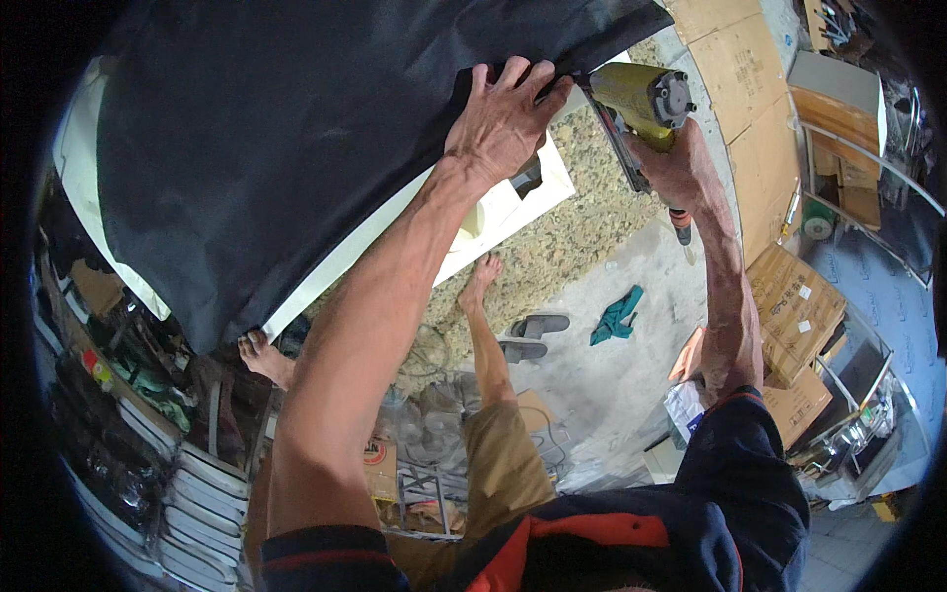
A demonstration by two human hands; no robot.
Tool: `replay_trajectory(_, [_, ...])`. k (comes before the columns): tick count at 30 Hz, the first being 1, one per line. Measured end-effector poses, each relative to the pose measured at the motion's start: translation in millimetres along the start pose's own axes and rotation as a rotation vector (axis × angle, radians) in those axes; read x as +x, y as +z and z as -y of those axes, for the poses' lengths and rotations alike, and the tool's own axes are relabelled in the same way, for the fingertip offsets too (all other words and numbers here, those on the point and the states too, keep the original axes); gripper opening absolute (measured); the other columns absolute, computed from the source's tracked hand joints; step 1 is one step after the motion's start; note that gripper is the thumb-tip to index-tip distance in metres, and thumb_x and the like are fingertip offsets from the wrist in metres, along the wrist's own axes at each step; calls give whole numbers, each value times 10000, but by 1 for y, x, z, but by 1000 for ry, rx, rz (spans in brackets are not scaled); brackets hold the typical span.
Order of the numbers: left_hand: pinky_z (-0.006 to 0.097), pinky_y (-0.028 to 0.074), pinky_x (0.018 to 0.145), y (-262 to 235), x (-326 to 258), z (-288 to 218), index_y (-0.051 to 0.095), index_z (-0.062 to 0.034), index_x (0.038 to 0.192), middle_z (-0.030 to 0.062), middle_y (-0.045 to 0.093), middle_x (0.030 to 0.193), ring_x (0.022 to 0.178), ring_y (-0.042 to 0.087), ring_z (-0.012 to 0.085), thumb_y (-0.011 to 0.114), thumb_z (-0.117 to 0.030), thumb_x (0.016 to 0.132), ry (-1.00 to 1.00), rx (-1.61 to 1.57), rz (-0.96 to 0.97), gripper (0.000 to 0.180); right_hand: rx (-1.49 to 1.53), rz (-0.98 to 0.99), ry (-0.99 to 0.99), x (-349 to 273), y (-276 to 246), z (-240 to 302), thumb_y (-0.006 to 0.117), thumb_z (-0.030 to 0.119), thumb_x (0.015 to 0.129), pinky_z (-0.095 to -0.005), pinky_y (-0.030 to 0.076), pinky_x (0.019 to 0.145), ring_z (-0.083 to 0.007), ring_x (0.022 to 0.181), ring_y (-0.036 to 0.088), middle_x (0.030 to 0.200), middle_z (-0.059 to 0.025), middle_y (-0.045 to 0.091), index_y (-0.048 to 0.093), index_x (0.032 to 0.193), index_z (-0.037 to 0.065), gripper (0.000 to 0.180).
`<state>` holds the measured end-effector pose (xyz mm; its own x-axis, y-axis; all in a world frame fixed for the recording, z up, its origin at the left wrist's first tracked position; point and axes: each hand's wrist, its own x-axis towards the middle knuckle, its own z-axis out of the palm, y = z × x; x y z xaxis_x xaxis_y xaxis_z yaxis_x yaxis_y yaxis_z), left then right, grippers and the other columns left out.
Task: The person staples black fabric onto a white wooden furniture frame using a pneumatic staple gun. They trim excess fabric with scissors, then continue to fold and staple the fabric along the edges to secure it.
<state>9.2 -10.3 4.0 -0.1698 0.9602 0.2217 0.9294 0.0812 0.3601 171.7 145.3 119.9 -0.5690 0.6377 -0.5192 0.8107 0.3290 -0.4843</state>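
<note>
Left hand (505,116), fingers spread, palm pressed flat on the edge of a large sheet of black woven fabric (296,148), pinning it down at the sheet's right-hand border. Fabric fills the upper left of view, draped over a cream-white flat panel frame (513,212) whose pale edge shows below and at 5 o'clock from the hand. Right hand (681,168) closed around the grip of a yellow-green pneumatic staple gun (641,99), sitting at 3 o'clock from the left hand, close beside it; the gun's narrow nose meets the fabric edge just by the left fingertips. Whether the trigger finger is pressed cannot be told. Below the panel, a patch of speckled beige flooring gives way to grey concrete floor (631,375). On it, at 6 o'clock from the gun: a pair of grey sandals (528,335) and a crumpled teal rag (617,316). Brown cardboard boxes (794,311) stacked at the right.
</note>
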Motion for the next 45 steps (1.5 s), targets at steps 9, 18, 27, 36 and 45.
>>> replay_trajectory(9, [523, 369, 1026, -13, 5, -2, 501, -213, 1500, 50, 455, 1431, 1311, 413, 271, 783, -304, 834, -46, 4, 122, 729, 18, -55, -113, 0, 10, -5, 729, 205, 931, -348, 535, 639, -134, 726, 643, 866, -81, 726, 679, 1221, 0, 358])
replay_trajectory(18, [500, 424, 986, -71, -94, -42, 597, -91, 1392, 83, 520, 1404, 1248, 490, 293, 765, -167, 847, -267, -11, -46, 575, 20, 45, -27, -1, 4, -12, 751, 234, 923, -396, 567, 848, -225, 945, 712, 1041, -143, 767, 683, 1261, 31, 400])
replay_trajectory(27, [492, 468, 913, -54, -75, -23, 650, -104, 1344, 87, 551, 1356, 1178, 514, 292, 646, -105, 945, -270, 35, -17, 399, 162, -6, -105, 0, 19, -29, 749, 149, 916, -372, 565, 858, -197, 948, 688, 1068, -114, 752, 661, 1286, 16, 403])
replay_trajectory(36, [494, 454, 930, -51, -67, -13, 683, -108, 1328, 95, 544, 1340, 1177, 504, 282, 624, -148, 959, -219, 57, 59, 376, 164, -12, -98, -8, 22, -25, 755, 172, 933, -352, 557, 773, -147, 871, 659, 999, -90, 742, 680, 1227, -8, 354])
replay_trajectory(45, [513, 432, 945, -50, -67, -11, 691, -144, 1341, 80, 519, 1324, 1184, 479, 270, 711, -230, 911, -267, 24, 83, 439, 167, 0, -61, -32, 37, -12, 758, 286, 935, -335, 517, 540, -123, 610, 600, 718, -58, 677, 727, 1059, -35, 346])
